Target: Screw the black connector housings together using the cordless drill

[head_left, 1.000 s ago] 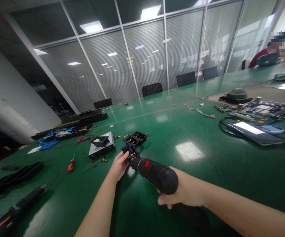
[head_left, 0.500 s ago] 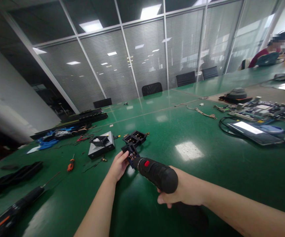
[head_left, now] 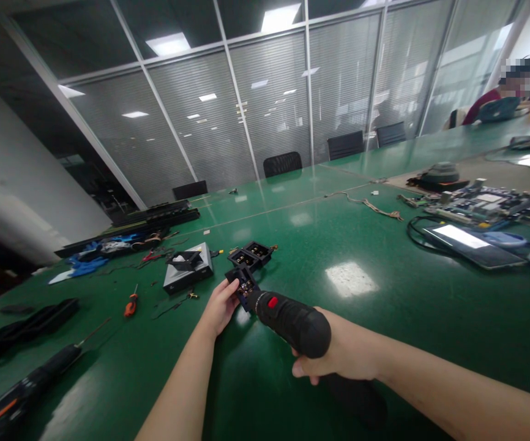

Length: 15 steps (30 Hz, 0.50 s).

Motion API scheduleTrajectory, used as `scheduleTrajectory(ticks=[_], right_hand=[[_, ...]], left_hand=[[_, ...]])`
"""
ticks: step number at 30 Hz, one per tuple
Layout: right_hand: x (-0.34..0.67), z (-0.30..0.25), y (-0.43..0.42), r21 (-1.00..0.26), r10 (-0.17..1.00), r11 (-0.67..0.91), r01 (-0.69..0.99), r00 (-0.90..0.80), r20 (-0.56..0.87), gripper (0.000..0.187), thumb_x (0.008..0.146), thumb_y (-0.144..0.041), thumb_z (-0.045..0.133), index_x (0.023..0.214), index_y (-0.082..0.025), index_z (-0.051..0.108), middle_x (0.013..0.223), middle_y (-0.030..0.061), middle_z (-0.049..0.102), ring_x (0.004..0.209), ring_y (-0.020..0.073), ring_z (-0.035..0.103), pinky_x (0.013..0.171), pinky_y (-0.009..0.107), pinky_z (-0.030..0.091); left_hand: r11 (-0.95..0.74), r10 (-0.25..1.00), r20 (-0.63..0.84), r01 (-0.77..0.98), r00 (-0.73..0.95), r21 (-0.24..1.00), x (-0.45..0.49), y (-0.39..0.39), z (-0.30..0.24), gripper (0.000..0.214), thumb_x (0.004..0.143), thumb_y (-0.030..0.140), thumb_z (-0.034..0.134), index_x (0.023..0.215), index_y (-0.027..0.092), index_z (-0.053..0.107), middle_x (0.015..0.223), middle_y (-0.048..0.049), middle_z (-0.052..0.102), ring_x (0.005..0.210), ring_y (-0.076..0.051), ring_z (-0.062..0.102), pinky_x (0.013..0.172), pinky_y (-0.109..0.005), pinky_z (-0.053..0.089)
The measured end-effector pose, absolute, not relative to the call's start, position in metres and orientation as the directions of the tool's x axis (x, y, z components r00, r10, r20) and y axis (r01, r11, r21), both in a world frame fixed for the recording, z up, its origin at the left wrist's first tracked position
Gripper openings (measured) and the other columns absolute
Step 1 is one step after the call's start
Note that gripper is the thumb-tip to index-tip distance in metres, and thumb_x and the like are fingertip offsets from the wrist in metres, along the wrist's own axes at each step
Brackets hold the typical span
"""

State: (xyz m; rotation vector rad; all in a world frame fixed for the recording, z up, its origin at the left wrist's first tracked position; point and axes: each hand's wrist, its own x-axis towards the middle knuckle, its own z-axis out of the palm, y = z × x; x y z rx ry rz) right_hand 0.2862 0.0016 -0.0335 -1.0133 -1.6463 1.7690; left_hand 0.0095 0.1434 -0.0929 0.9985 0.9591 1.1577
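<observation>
My right hand point(head_left: 338, 358) is wrapped round a black electric screwdriver point(head_left: 292, 321) with a red button on top. Its tip points into a small black square module point(head_left: 242, 286) with metal contacts inside. My left hand point(head_left: 220, 306) grips that module from the left and holds it on the green table point(head_left: 384, 306). Two more black modules point(head_left: 251, 254) of the same kind lie just beyond it.
A grey box with a black part on top point(head_left: 188, 269) sits left of the modules. An orange-handled screwdriver point(head_left: 130, 305), black bars and cables lie at the left. A circuit board point(head_left: 485, 205) and a lit tablet point(head_left: 474, 245) are at the right. A person sits far right.
Both hands and the screwdriver have held almost still on the module; the view has shifted slightly.
</observation>
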Motion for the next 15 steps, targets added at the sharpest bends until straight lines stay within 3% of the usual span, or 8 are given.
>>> scheduleTrajectory(ticks=[15], right_hand=[[0.2866, -0.0338, 0.0007, -0.981, 0.791, -0.113, 0.160, -0.582, -0.187, 0.030, 0.073, -0.027, 0.088, 0.085, -0.017, 0.062, 0.069, -0.0009, 0.068, 0.060, 0.0151, 0.068, 0.055, 0.023, 0.050]], left_hand=[[0.113, 0.986, -0.073, -0.270, 0.151, 0.956, 0.0087, 0.1442, -0.0947, 0.045, 0.074, 0.040, 0.097, 0.107, 0.014, 0.080, 0.098, -0.0109, 0.082, 0.087, -0.023, 0.075, 0.083, -0.033, 0.057]])
